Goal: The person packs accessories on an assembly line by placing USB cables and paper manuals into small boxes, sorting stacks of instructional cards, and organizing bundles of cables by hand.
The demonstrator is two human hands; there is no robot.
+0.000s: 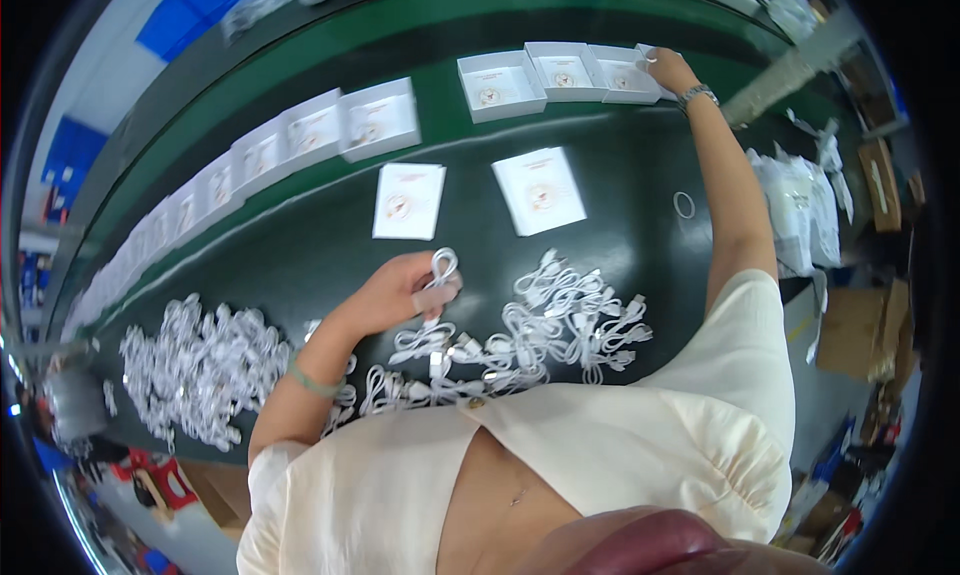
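My left hand (408,293) is closed around a coiled white cable (443,263), whose loop sticks up above the fingers. It hovers over the near side of the dark green table, just above a loose heap of coiled white cables (530,330). My right arm reaches far out to the right end of a row of open white boxes. There my right hand (674,72) grips the edge of the last white box (645,51), which the hand mostly hides. Beside it stand more open white boxes (502,87), with printed white cards lying inside.
A larger pile of white cables (205,370) lies at left. Two stacks of printed white cards (408,203) (540,192) rest mid-table. Another row of open boxes (312,135) curves along the far left. A white ring (684,205) lies near my right arm; plastic bags (800,210) are at right.
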